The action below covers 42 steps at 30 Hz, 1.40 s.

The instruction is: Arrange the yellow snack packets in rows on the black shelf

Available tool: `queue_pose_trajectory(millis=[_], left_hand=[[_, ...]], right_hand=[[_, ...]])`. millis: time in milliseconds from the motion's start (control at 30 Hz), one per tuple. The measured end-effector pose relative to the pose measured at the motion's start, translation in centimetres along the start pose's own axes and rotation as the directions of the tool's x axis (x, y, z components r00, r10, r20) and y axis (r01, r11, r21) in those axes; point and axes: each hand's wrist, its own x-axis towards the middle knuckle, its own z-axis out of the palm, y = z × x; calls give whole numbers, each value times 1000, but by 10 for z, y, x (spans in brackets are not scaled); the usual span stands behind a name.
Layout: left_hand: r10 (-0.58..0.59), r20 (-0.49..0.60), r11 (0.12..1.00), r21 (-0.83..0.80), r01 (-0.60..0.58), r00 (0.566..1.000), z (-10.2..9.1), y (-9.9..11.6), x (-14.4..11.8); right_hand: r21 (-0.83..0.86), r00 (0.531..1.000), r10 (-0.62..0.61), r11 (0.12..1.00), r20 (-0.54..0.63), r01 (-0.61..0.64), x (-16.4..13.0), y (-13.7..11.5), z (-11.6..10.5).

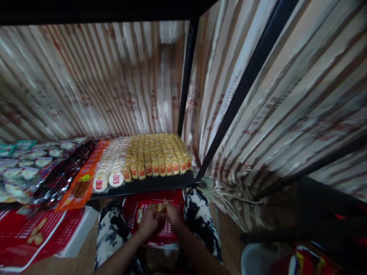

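Between my hands, over a red plastic basket [143, 200], is a small yellow wrapped snack cake [161, 208]. My right hand [172, 214] pinches it from the right. My left hand [149, 220] curls its fingers against its left side; dim light and blur hide the exact grip. A second wrapped piece [139, 215] lies in the basket, left of my left hand. Beyond the basket, tight rows of similar yellow wrapped cakes [159, 156] stand on a black shelf [160, 184].
Left of the cakes are round white wrapped cakes [116, 178], an orange packet [82, 187], dark shiny packets [61, 172] and several pale packets [28, 156]. A red and white box [37, 236] sits lower left. Striped curtains [114, 76] and black posts [187, 76] surround the shelf.
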Motion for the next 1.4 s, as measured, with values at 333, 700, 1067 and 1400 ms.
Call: queue_pose_trajectory(millis=[333,700,1067,1400], left_hand=[[-93,-47,950,-303,74,995,-23,11,11],[-86,-42,780,-624,41,995,-34,25,17],[-49,-257,798,-592,-117,965,-54,18,36],[-12,-464,925,-343,-166,886,-71,13,62]], right_hand=[[207,990,-118,973,72,101,-28,-34,-11],[-30,926,-331,939,183,342,-24,-30,-24],[34,885,-448,894,131,447,5,-37,7],[-257,823,-567,790,43,557,29,-59,28]])
